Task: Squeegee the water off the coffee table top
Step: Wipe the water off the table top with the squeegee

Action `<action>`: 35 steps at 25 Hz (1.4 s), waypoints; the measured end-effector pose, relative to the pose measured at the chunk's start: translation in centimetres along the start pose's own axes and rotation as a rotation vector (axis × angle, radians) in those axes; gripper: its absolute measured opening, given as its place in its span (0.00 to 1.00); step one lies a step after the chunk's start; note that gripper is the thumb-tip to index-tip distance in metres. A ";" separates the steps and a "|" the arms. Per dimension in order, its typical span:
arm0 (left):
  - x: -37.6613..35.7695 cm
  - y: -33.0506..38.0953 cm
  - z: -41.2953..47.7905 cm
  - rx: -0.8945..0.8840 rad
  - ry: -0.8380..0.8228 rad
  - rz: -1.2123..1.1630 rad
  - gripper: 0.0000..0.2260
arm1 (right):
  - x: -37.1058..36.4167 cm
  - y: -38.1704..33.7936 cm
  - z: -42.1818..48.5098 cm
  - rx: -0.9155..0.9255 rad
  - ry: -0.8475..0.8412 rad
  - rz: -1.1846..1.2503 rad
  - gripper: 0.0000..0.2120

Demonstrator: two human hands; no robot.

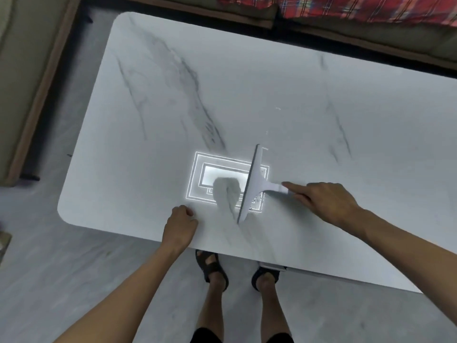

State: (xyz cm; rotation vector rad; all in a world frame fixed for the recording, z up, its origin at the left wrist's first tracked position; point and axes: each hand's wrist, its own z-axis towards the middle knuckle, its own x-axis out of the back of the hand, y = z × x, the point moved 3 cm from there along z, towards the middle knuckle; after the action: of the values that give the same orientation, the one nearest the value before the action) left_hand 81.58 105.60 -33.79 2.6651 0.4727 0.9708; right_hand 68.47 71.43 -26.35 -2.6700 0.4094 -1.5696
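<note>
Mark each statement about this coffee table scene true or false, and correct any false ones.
1. The right hand holds the squeegee by its handle. True.
2. The squeegee blade is on the floor. False: it stands on the coffee table top.
3. The left hand rests on the coffee table top near its front edge. True.
4. A checked red cloth lies on the coffee table top. False: it lies on the sofa beyond the far edge.

Soft blur, ceiling-light glare (pixel 226 180), wide-angle distortion
</note>
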 end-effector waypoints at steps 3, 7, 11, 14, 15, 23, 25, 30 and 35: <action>-1.7 2.3 -1.2 -0.022 -0.015 0.013 0.12 | 0.3 4.7 -3.9 -0.112 0.008 -0.015 0.19; -3.9 4.7 -2.2 -0.022 -0.032 0.018 0.07 | 0.6 7.2 -7.6 -0.169 -0.005 0.019 0.20; -4.1 3.5 -3.6 0.032 0.116 -0.035 0.08 | 0.4 3.1 -7.3 0.023 0.042 0.092 0.21; -1.8 0.8 -4.9 0.004 0.354 -0.088 0.06 | -0.9 -3.8 -4.3 0.232 -0.034 0.122 0.20; -0.6 -0.4 -5.2 0.027 0.424 -0.089 0.05 | -1.5 -6.7 -3.1 0.296 -0.051 0.133 0.20; 5.9 -9.0 -4.0 0.111 0.548 0.012 0.08 | -5.3 -23.6 4.6 0.504 0.022 0.071 0.18; 5.1 -9.0 -3.8 0.076 0.488 0.042 0.08 | -5.7 -22.8 4.4 0.463 0.008 0.093 0.17; 0.7 -6.0 -4.1 -0.146 0.237 -0.024 0.13 | -5.6 -11.5 -1.8 0.293 -0.025 0.044 0.18; -2.8 -4.2 -3.6 -0.126 -0.069 0.075 0.18 | -4.2 -0.3 -9.9 0.021 -0.086 -0.047 0.21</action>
State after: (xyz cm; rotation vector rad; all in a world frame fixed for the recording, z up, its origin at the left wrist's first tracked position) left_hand 76.31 108.82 -34.20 2.6094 0.2885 0.8948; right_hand 58.08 73.84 -25.03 -2.7378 0.3280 -1.4557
